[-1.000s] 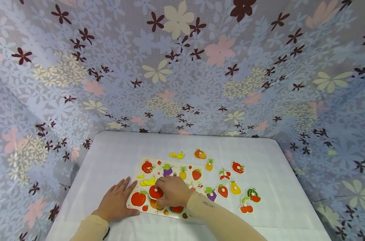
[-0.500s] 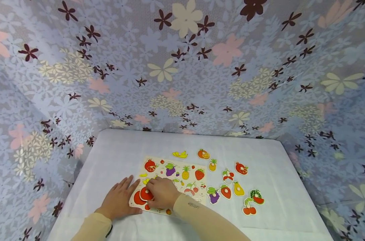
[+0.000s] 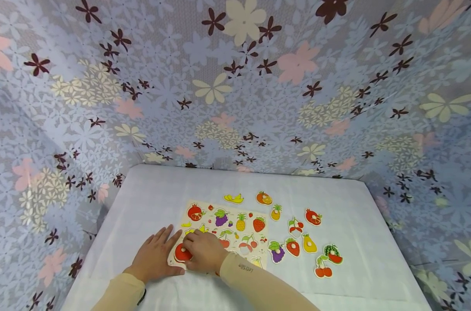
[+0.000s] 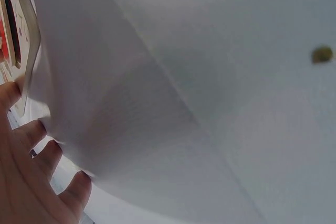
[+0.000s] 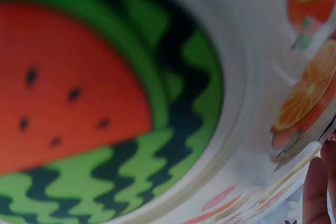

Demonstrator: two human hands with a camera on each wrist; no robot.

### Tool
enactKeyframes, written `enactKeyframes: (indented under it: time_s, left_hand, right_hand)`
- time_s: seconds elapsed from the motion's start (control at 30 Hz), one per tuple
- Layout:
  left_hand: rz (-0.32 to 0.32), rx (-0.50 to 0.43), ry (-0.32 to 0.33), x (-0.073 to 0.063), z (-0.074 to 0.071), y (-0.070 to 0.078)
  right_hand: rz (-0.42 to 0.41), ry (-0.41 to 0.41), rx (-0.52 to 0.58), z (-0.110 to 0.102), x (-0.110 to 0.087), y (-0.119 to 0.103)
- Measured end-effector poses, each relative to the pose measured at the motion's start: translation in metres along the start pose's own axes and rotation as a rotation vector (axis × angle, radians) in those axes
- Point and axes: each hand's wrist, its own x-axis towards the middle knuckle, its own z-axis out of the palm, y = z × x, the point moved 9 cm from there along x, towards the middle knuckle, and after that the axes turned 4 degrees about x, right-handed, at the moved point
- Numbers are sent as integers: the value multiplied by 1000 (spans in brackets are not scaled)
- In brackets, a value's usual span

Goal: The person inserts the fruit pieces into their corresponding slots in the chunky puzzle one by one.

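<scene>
My right hand holds a round red fruit puzzle piece by its pale knob. The piece lies over the red apple picture at the lower left corner of the fruit puzzle board; the hand hides part of it, and whether it sits flush I cannot tell. My left hand rests spread at the board's left edge, fingers straight, thumb by the near corner. In the left wrist view, its fingertips touch the white cloth beside the board's edge. The right wrist view has the board's watermelon picture close up, with right fingertips at the edge.
Loose knobbed pieces lie right of and behind the board: bananas, an orange, a pineapple, grapes, a strawberry, a pear, a watermelon and others. Floral cloth hangs around the white table.
My right hand has carried the red piece leftward, from over the orange picture to the apple picture at the board's corner. The left hand stays at the board's edge; the view has shifted slightly.
</scene>
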Motion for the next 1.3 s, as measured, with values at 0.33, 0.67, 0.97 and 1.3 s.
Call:
enactKeyframes:
  time_s: [0.33, 0.67, 0.97, 1.3]
  left_hand:
    - [12, 6, 15, 0, 1, 0]
    - [7, 4, 5, 1, 2, 0]
    - [21, -1, 31, -1, -2, 2]
    - [-2, -20, -20, -2, -4, 3]
  right_hand:
    - [18, 14, 20, 2, -1, -2]
    - [40, 19, 42, 3, -2, -4]
    - [60, -5, 45, 4, -2, -3]
    - [52, -19, 58, 2, -1, -6]
